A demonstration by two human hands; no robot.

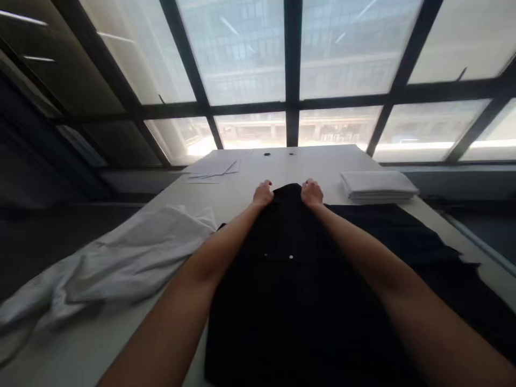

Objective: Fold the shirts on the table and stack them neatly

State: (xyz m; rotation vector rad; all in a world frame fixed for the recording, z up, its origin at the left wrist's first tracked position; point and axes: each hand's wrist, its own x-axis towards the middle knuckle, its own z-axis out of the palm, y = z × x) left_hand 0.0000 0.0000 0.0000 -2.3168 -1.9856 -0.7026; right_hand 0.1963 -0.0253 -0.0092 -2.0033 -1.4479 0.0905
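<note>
Clock positions are taken from the centre of view. A white, flat-topped table has its far edge at 12, facing a dark-framed, multi-pane glass window. On the tabletop: overlapping white paper sheets at 10; a folded white cloth stack at 3; a crumpled pale-grey cloth at 8.

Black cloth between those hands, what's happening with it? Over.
Left hand and right hand: holding black cloth at far end. Cloth stretches back toward the person. Close by: crumpled white cloth left, dark blue cloth right.
</note>
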